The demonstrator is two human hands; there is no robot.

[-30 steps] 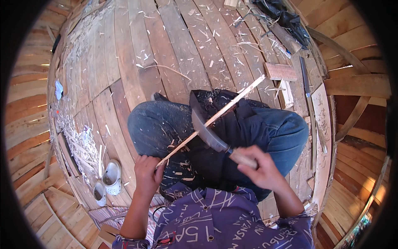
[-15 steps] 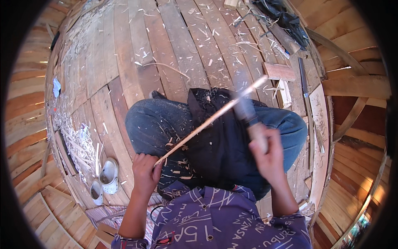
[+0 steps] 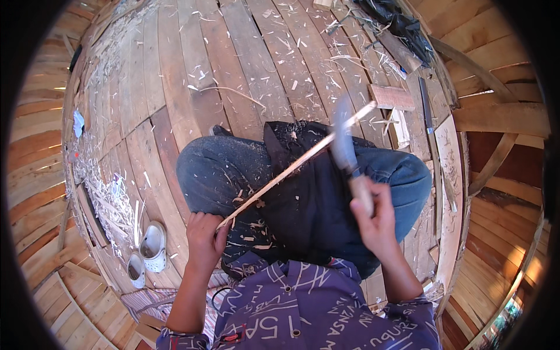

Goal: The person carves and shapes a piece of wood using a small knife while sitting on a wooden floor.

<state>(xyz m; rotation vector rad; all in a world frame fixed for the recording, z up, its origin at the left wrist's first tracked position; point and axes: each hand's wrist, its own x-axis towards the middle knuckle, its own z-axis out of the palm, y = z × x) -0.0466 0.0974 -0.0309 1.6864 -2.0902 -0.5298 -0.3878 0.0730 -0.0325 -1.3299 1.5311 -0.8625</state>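
My left hand (image 3: 205, 235) is closed round the lower end of a long, pale wooden stick (image 3: 280, 177). The stick slants up to the right across my lap, over a dark cloth (image 3: 303, 210). In my right hand (image 3: 376, 219) is a knife (image 3: 344, 146) with a curved grey blade and a light wooden handle, gripped by the handle. Its blade crosses the stick near the far end, slightly blurred by motion. Whether the edge touches the wood I cannot tell. Small shavings lie on the cloth and on my jeans (image 3: 216, 166).
Shavings are scattered over the plank floor (image 3: 233, 64), heaped at the left (image 3: 114, 201). Pale clogs (image 3: 154, 248) stand at lower left. On the right lie a wood block (image 3: 392, 98), a dark bar (image 3: 426, 105) and a long board (image 3: 448, 198). Black plastic (image 3: 402, 29) lies at upper right.
The knife blade is less blurred now and shows more plainly over the stick. The stick's far end has shifted very slightly upward. My left hand keeps its hold.
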